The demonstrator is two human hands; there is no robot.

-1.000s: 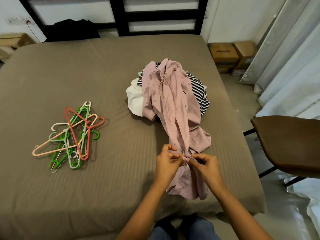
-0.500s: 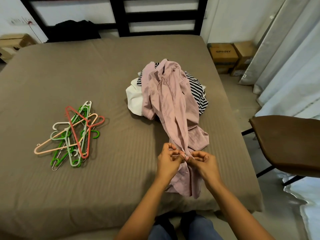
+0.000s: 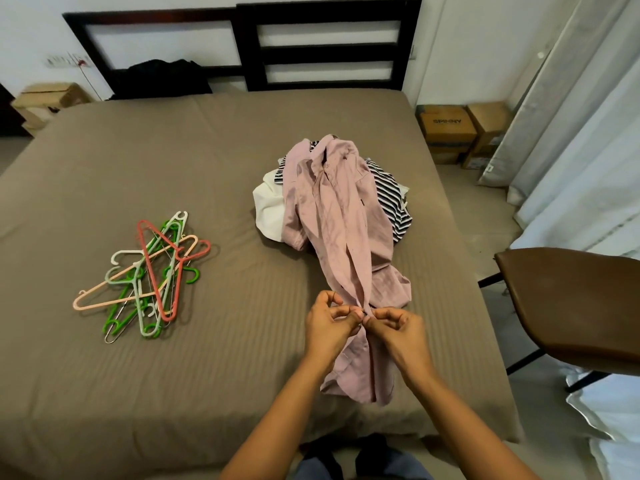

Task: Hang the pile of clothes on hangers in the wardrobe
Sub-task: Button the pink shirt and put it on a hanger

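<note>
Brown striped bedding covers the bed that fills most of what we see, with a dark slatted headboard at 12 o'clock and a black cloth bunched against it at 11. Against a second ago, we see more of the headboard and wall, so the view has lifted a little. On the bed itself we find almost no change. The pink shirt is still stretched from the pile of clothes at 1 o'clock down to the near edge at 6, and both hands keep their grip at the same spot on it.

Our left hand and right hand meet fingertip to fingertip. Each pinches the shirt's front edge between thumb and forefinger, with the other fingers curled. Whether a button lies between them we cannot tell.

Under the shirt lie a striped garment on the 3 o'clock side of the pile and a white garment on its 9 o'clock side. The hangers, a tangle of green, white, peach and red, lie where they did at 9 o'clock, well apart from the clothes.

Two cardboard boxes stand on the floor at 2 o'clock, just beside the bed. Both are closed, so we cannot see inside. One more box sits at 10 o'clock. A brown chair stands at 4 o'clock, below pale curtains.
</note>
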